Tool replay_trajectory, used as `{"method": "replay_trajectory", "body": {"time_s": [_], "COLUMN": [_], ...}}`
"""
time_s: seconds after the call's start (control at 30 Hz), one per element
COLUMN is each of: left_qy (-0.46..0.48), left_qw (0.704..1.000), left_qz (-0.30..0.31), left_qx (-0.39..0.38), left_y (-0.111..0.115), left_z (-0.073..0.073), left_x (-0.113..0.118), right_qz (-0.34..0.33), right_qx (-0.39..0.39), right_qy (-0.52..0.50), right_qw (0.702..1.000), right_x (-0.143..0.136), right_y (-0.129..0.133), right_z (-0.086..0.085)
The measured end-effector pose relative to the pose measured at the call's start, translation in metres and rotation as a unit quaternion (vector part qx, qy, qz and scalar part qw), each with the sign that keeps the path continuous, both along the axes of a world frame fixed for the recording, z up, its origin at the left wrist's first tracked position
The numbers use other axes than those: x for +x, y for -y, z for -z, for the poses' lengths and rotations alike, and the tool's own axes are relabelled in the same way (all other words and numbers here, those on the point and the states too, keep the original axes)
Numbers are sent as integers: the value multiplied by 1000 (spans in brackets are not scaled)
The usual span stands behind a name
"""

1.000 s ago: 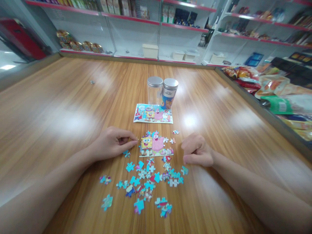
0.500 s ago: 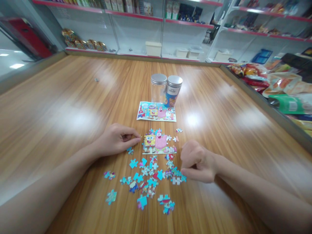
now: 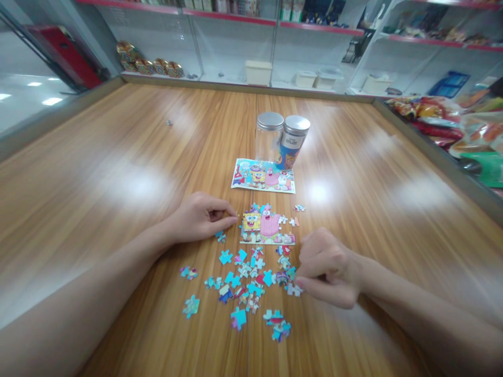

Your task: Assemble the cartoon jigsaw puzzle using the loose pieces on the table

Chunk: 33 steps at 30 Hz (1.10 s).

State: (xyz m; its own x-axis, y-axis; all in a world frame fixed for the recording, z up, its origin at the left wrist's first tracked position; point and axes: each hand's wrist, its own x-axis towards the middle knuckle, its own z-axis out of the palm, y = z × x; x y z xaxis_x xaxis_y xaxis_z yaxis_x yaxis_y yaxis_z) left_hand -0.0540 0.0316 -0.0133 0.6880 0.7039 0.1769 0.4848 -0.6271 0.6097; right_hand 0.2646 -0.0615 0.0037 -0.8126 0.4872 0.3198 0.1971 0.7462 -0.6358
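Note:
A partly joined jigsaw puzzle [image 3: 269, 225] lies on the wooden table, with a yellow square cartoon figure beside a pink one. At its left edge is my left hand [image 3: 202, 217], thumb and forefinger pinched together; whatever may be between the tips is too small to make out. My right hand [image 3: 328, 269] is curled closed to the right of the loose puzzle pieces [image 3: 255, 288]. Its thumb tip meets a pale piece [image 3: 294, 289], and any held piece is hidden. Behind the puzzle lies the printed picture sheet [image 3: 263, 180].
A clear jar [image 3: 269, 139] and a blue-labelled canister [image 3: 293, 144], both silver-lidded, stand at the back of the sheet. A small metallic bit [image 3: 169, 122] lies far left. Snack bags [image 3: 436, 118] are beyond the right rim, and shelves [image 3: 231, 47] line the back.
The whole view has shifted, so everything sits further right. Against the pieces, my right hand has come slightly nearer and covers some blue ones at the pile's right. My left hand keeps its pinch.

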Motion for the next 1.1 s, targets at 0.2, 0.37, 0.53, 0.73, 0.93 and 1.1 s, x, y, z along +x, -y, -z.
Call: {"method": "replay_trajectory", "body": {"time_s": [0.2, 0.37, 0.53, 0.73, 0.93, 1.1], "left_qy": [1, 7, 17, 17, 19, 19], "left_qw": [1000, 1000, 1000, 1000, 1000, 1000], "left_qz": [1, 0, 7, 4, 4, 1], "left_qx": [2, -1, 4, -1, 4, 8], "left_y": [0, 1, 1, 1, 1, 1], "left_z": [0, 0, -2, -3, -1, -3], "left_x": [1, 2, 3, 3, 4, 5], "right_qz": [24, -47, -72, -67, -34, -6], "right_qx": [41, 32, 39, 65, 97, 93], "right_qy": [0, 57, 85, 102, 128, 138], "right_qw": [999, 997, 993, 990, 986, 986], "right_x": [-3, -14, -19, -22, -26, -32], "right_y": [2, 24, 41, 39, 37, 44], "right_z": [-3, -9, -9, -10, -15, -23]}}
